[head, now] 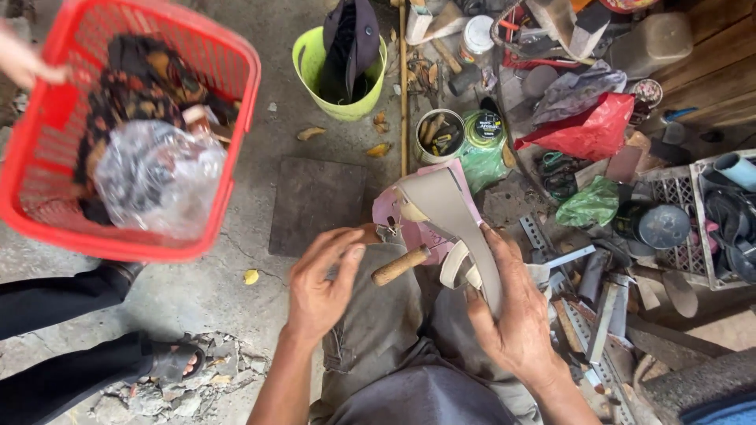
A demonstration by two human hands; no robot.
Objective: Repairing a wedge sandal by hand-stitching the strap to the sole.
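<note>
The floor (315, 102) is rough grey concrete, cracked and dusty, with dry yellow leaves scattered on it and a dark square mat (315, 205) lying flat in front of the seated person's knees. To the right the ground is crowded with clutter: a round tin (439, 135) of small tools, a green-lidded can (484, 128), crumpled red (592, 130) and green (591, 205) plastic bags, metal strips, and a white lattice crate (685, 228). A lime-green bucket (335, 75) stands farther off with a dark cloth draped into it. At upper left another person's hand (27, 63) holds the rim of a red plastic basket (55, 149) with slotted walls, filled with patterned fabric and a clear, crinkled plastic bag; that person's dark-trousered legs and sandalled foot show at lower left. The high-heeled shoe (449, 212) sits over the person's lap, sole up: smooth beige sole, pink edge, pale straps curling below. The right hand (516, 307) grips the shoe from beneath, fingers curled around its strap end. The left hand (319, 287) is half closed around a tool with a rounded wooden handle (402, 265), whose working end meets the shoe near the heel.
</note>
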